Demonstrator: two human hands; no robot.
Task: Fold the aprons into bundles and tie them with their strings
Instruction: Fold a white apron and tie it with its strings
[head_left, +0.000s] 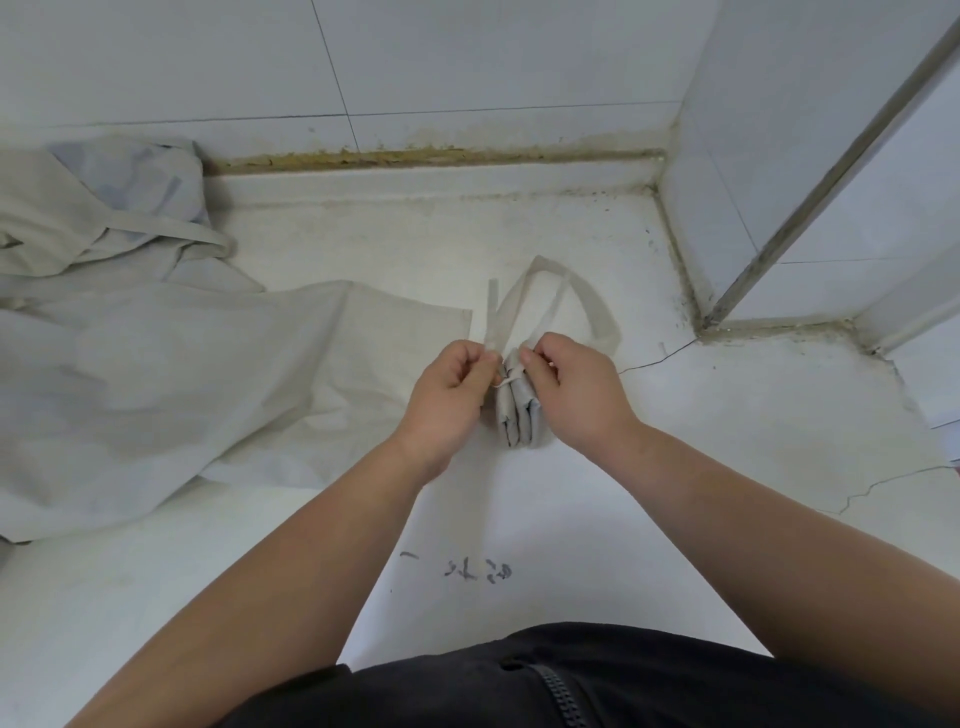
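A small folded apron bundle (517, 418) of pale grey cloth lies on the white counter between my hands. A thin string runs across its top. My left hand (449, 397) pinches one string end at the bundle's left side. My right hand (576, 389) pinches the other string end at the bundle's right side. The apron's wide neck strap (592, 304) loops up behind the bundle. The bundle's upper part is hidden by my fingers.
A loose pile of unfolded pale aprons (156, 364) covers the left of the counter (727, 415). A tiled wall (415, 67) stands behind, and a tiled corner column (779, 156) juts in at the right. Cracks cross the counter at right.
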